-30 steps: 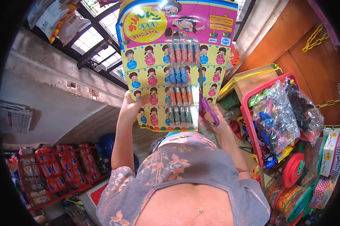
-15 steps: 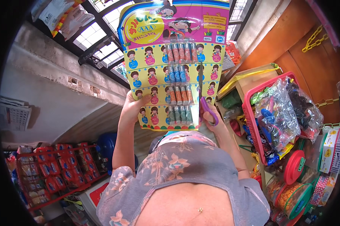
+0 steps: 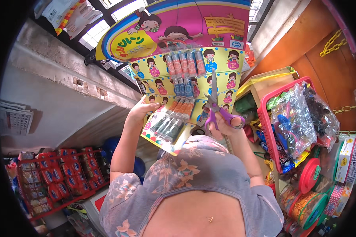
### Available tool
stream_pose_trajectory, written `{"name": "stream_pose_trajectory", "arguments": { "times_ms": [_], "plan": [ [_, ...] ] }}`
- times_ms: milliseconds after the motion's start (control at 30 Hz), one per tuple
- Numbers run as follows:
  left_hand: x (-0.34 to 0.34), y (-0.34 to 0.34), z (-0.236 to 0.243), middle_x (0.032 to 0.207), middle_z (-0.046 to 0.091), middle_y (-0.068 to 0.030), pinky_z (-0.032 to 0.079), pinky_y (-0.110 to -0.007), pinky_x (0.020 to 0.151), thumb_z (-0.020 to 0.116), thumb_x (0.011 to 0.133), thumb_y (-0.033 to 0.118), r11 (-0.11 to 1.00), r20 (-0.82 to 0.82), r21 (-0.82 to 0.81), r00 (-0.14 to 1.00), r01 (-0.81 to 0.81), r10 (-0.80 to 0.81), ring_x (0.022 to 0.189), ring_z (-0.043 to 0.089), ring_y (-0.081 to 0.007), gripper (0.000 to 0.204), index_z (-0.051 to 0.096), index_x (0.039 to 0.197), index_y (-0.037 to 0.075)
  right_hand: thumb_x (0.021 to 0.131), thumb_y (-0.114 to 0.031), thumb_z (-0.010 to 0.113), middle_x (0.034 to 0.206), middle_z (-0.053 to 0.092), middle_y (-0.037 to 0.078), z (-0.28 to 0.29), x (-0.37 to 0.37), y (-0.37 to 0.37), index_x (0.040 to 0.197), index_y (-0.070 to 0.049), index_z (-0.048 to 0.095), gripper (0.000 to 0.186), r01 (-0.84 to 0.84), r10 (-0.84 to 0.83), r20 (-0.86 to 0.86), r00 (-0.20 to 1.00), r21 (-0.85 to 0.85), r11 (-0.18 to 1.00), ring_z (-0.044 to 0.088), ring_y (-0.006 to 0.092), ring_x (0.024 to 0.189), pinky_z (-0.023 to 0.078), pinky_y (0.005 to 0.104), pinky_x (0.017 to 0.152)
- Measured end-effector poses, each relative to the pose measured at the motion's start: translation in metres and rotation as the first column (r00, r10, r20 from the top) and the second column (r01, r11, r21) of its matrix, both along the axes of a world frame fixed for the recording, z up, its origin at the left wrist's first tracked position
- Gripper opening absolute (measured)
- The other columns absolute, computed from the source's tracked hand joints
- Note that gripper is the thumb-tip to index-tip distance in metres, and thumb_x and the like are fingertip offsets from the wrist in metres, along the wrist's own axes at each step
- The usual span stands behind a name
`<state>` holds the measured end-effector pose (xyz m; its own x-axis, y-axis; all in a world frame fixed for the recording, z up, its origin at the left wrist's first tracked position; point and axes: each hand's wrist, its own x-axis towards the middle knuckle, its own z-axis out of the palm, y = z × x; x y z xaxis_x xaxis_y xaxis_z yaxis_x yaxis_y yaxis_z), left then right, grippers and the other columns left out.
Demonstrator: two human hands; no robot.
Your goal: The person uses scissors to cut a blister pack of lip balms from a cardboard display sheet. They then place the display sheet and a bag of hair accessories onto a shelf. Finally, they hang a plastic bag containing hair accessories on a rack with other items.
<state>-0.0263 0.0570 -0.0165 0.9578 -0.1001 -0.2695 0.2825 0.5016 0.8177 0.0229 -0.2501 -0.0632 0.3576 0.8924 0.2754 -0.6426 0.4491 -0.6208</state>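
A hanging display card [image 3: 178, 43], pink and yellow with cartoon figures, carries rows of small packets [image 3: 184, 63] in strips. My left hand [image 3: 140, 110] grips the card's lower left edge and bends its bottom rows toward me. My right hand [image 3: 227, 125] holds purple-handled scissors [image 3: 217, 108] with the blades pointing up against the card's middle right, beside the packet rows.
A red plastic basket [image 3: 266, 118] with bagged goods hangs at right, with round reels [image 3: 309, 175] and tape rolls below it. A red wire rack [image 3: 59, 177] of red packets stands at lower left. A concrete beam [image 3: 67, 79] and window bars are above left.
The card has come closer and its lower rows now fold toward me. My right hand has turned the scissors upright, blades against the card.
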Motion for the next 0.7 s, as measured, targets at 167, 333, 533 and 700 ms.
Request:
{"name": "stream_pose_trajectory", "arguments": {
  "times_ms": [167,333,533,700],
  "plan": [
    [0.005,-0.008,0.007,0.099,0.065,-0.0074,0.051,-0.031,0.075,0.066,0.077,0.003,0.998,0.059,0.045,0.997,-0.048,0.045,0.084,0.063,-0.0147,0.032,0.057,0.108,0.002,0.061,-0.065,0.068,0.082,0.057,0.005,0.01,0.006,-0.006,0.108,-0.003,0.049,0.08,0.309,-0.265,0.188,0.946,-0.272,0.911,0.051,0.0121,0.055,0.037,0.0218,0.049],
    [0.003,-0.029,0.002,0.098,0.066,-0.0057,0.052,-0.03,0.073,0.064,0.079,0.002,0.983,0.19,0.047,0.968,-0.177,0.165,0.084,0.063,-0.0141,0.024,0.061,0.103,0.006,0.065,-0.064,0.065,0.076,0.044,-0.007,0.01,-0.006,0.001,0.107,-0.006,0.05,0.073,0.516,-0.478,0.211,0.852,-0.489,0.704,0.04,0.0033,0.065,0.028,0.0172,0.055],
    [0.003,-0.033,-0.004,0.097,0.066,-0.0062,0.053,-0.031,0.072,0.063,0.08,0.001,0.984,0.156,-0.071,0.973,-0.161,0.17,0.084,0.064,-0.0148,0.024,0.062,0.103,0.006,0.072,-0.058,0.065,0.09,0.054,0.0,0.013,-0.007,-0.002,0.116,0.0,0.048,0.075,0.446,-0.371,0.254,0.893,-0.391,0.805,0.05,0.0074,0.076,0.039,0.0196,0.061],
    [0.003,-0.033,-0.001,0.098,0.065,-0.0068,0.053,-0.031,0.072,0.062,0.08,0.001,0.985,0.182,0.045,0.971,-0.164,0.154,0.084,0.064,-0.0152,0.024,0.061,0.103,0.005,0.076,-0.044,0.068,0.075,0.047,-0.006,-0.024,-0.007,0.004,0.114,-0.003,0.051,0.059,0.546,-0.539,0.136,0.831,-0.377,0.748,0.041,0.0015,0.065,0.032,0.0192,0.054]
  ]
}}
